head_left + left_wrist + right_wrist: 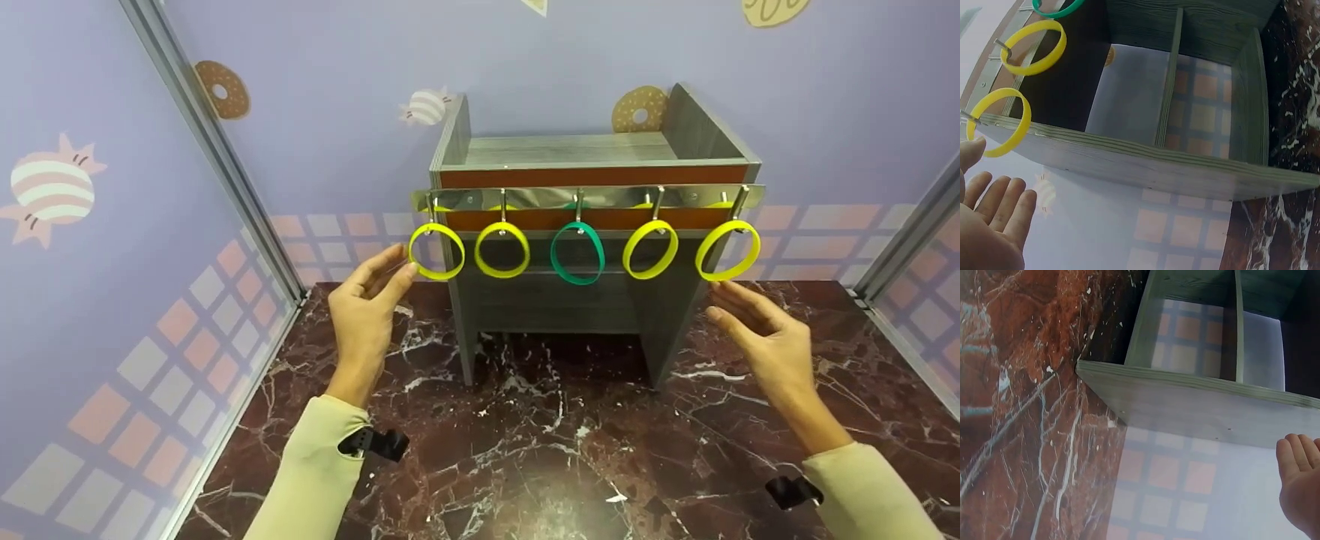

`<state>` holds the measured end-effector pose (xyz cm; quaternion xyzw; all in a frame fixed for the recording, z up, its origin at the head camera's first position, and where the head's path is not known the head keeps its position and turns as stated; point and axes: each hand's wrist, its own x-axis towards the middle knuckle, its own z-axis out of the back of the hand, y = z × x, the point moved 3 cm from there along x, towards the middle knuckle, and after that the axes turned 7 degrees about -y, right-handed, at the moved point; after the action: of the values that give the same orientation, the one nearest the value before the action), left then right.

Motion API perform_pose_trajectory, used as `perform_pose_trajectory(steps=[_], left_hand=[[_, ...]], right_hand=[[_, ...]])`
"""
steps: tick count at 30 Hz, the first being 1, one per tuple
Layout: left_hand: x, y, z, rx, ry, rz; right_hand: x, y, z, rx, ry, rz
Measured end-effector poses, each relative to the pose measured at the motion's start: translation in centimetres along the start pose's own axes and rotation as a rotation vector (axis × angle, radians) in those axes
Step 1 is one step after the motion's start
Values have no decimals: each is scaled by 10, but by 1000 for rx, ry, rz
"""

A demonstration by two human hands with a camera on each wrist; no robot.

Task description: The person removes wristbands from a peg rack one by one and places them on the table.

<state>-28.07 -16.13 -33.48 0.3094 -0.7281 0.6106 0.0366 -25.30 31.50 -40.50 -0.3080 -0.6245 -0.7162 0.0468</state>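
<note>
Several thin rings hang from the hooks of a metal rail [544,198] on a grey wooden shelf unit [465,300]. A green ring [577,254] is in the middle, with yellow rings on both sides. My left hand [364,300] is beside the leftmost yellow ring [437,252], its thumb and fingertips at the ring's left edge; in the left wrist view its fingers [1002,205] are extended, off the ring. My right hand [769,341] is just below the rightmost yellow ring [728,251], fingers loosely bent with nothing in them. Whether its fingertips touch the ring I cannot tell.
The shelf unit stands on a dark red marbled surface [555,457], with a flat top [570,148] between raised sides. Purple patterned walls [337,135] enclose the back and sides, with a metal strip [217,157] at the left corner.
</note>
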Motion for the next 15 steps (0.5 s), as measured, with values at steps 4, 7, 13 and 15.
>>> perform_pose_trajectory(steps=[4,7,13,15], left_hand=[[1,1,-2,-9,-18,11],[1,2,-5,-21,-13,3],[3,3,-11,-34,-11,-10],[3,3,-12,-37,-18,-10]], right_hand=[[-1,-5,-4,-35,-24,-21],[-2,-8,-7,-83,-36,-32],[-2,-12,-14,-111,-65,-32],[-1,-13,-17,-118,-78,-21]])
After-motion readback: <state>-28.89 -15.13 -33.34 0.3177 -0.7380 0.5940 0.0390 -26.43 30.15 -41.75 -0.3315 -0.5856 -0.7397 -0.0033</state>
